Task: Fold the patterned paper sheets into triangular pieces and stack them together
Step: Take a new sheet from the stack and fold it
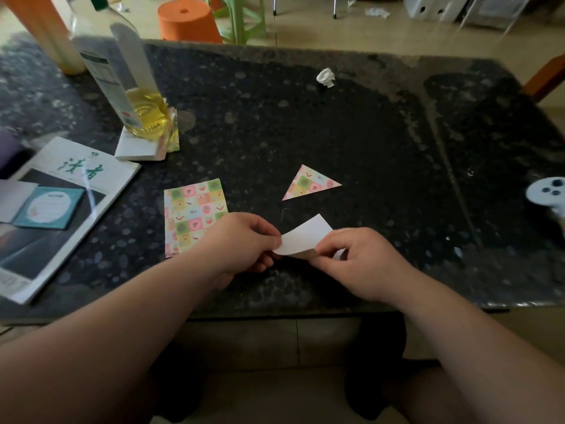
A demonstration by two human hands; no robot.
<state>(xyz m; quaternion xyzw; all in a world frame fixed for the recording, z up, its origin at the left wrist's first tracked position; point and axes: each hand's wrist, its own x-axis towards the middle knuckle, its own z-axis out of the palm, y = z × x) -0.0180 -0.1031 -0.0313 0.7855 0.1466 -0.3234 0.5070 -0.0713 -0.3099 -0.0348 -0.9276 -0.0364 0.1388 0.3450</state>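
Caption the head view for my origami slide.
A person's left hand and right hand pinch a white-backed sheet over the dark table, with a folded triangle and patterned sheets lying nearby.

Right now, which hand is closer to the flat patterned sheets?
Left. The left hand overlaps the near right corner of the flat patterned sheets; the right hand is farther right, apart from them, across the paper both hands pinch.
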